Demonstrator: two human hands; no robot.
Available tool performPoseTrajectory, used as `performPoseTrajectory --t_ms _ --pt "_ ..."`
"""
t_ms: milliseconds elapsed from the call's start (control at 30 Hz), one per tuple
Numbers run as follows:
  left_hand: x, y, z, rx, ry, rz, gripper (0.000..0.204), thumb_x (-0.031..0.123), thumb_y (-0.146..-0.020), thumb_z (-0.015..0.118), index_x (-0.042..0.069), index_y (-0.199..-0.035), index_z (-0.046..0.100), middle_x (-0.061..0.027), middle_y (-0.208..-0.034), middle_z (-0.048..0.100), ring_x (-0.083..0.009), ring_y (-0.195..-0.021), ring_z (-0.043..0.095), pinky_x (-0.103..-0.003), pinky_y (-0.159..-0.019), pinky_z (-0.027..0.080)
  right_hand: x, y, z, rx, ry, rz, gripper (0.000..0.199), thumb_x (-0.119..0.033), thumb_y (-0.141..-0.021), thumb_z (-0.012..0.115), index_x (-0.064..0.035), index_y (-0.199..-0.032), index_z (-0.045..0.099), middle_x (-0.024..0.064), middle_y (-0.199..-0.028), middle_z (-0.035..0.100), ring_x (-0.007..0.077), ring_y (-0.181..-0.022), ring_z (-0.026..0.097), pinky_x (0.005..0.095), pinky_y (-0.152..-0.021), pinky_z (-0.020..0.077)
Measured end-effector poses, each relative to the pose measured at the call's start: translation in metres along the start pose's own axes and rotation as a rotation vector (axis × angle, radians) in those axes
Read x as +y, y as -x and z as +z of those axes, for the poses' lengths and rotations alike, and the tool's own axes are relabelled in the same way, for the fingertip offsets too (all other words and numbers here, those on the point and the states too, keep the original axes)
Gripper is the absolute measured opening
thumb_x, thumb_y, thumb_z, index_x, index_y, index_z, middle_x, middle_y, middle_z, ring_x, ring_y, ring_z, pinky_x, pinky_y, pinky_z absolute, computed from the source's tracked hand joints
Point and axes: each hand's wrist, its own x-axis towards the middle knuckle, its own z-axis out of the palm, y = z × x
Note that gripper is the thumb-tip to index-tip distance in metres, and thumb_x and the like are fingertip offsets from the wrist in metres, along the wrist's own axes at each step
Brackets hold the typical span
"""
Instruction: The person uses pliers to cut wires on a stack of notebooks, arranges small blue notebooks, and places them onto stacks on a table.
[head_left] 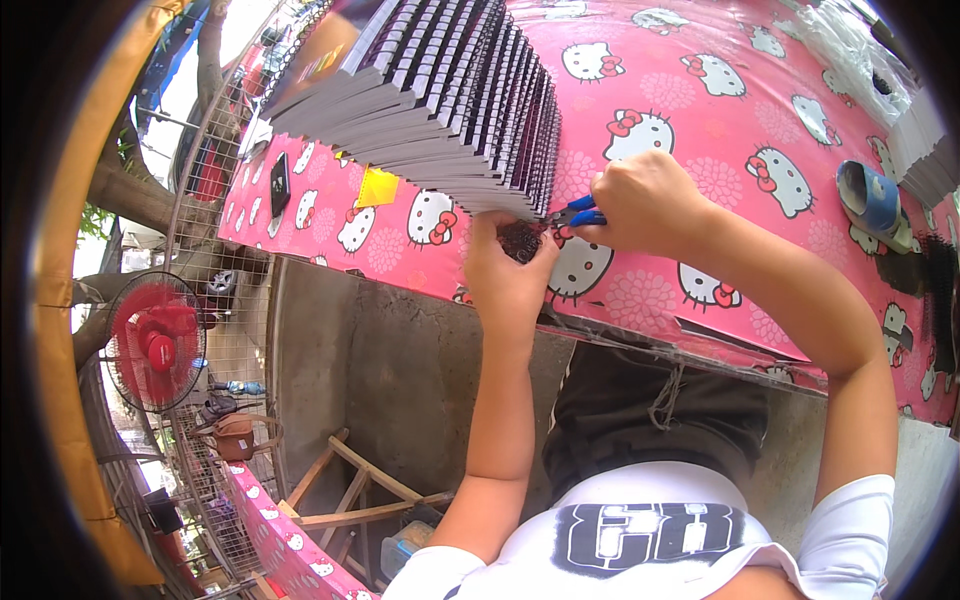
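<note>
A tall stack of spiral-bound notebooks (440,110) with black coil bindings stands on the pink table. At its near lower corner, my left hand (508,278) curls its thumb and fingers around the dark end of a black binding coil (519,241). My right hand (648,205) is closed around the blue handles of small pliers (584,213). The pliers' jaws point left and meet the coil beside my left fingertips. Whether the jaws grip the wire is too small to tell.
A pink patterned cloth covers the table (650,90). A yellow paper piece (377,187) and a dark phone-like object (280,190) lie left of the stack. On the right are a blue roll in a holder (868,200) and more pages (918,148). A red fan (157,345) stands left.
</note>
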Motion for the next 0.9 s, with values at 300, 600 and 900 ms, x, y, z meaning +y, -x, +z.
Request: performPoseTrajectory --t_ms 300,600,900 --pt "0.003 0.004 0.002 0.004 -0.006 0.067 0.034 0.010 -0.070 0.076 0.003 -0.096 0.054 -0.0105 -0.084 0.062 -0.0253 -0.074 0.062 -0.036 -0.069 0.049 0.017 0.002 0.016 0.341 0.264 -0.141 0.057 -0.056 -0.073 0.068 -0.0014 -0.087 0.066 0.0100 -0.081 0.063 0.0249 -0.083 0.063 0.0407 -0.080 0.0469" --pt "0.004 0.007 0.006 0.074 -0.061 0.083 0.035 0.011 -0.070 0.076 0.003 -0.097 0.055 -0.0100 -0.083 0.062 -0.0252 -0.074 0.063 -0.035 -0.069 0.050 0.010 -0.002 0.003 0.074 0.093 -0.107 0.048 -0.050 -0.073 0.069 -0.0020 -0.073 0.066 0.0111 -0.072 0.063 0.0244 -0.067 0.065 0.0352 -0.060 0.0505" --pt "0.012 0.018 0.002 -0.088 -0.024 0.184 0.033 0.005 -0.070 0.075 0.006 -0.096 0.055 -0.0066 -0.078 0.060 -0.0177 -0.069 0.060 -0.031 -0.066 0.049 0.074 0.056 -0.018 0.075 -0.689 0.215 0.056 -0.057 -0.083 0.061 -0.0015 -0.079 0.068 0.0093 -0.071 0.065 0.0215 -0.064 0.065 0.0339 -0.058 0.0512"
